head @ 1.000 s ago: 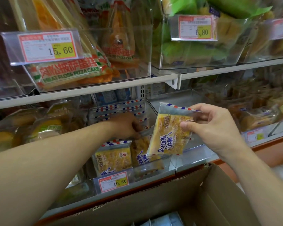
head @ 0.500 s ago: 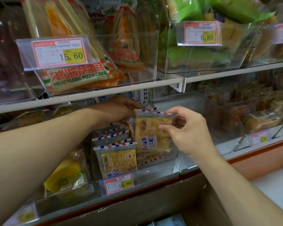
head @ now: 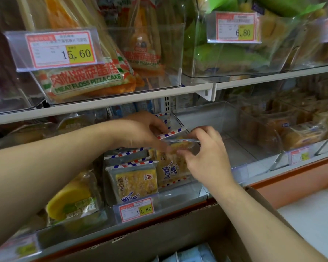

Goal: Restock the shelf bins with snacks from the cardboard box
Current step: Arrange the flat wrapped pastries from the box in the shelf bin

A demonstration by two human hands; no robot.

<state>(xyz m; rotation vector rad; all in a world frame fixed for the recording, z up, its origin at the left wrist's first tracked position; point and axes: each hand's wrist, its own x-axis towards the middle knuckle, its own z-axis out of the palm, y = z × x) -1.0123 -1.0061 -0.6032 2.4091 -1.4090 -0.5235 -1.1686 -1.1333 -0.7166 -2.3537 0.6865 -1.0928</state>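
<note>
Snack pack point(head: 179, 146) sits over the bin point(head: 180, 190), pinched by right hand point(head: 206, 157); left hand point(head: 140, 133) curls on packs behind. Risk: tipped flat, it may jam crooked against upright packs.

Cardboard box point(head: 159, 229) — bottom edge cut off

Both hands meet over a clear plastic shelf bin point(head: 180, 190); right hand point(head: 206, 157) pinches a yellow cake packet with striped edge point(head: 175, 148); left hand point(head: 138, 133) touches it; brown cardboard box point(head: 159, 235) below.
</note>
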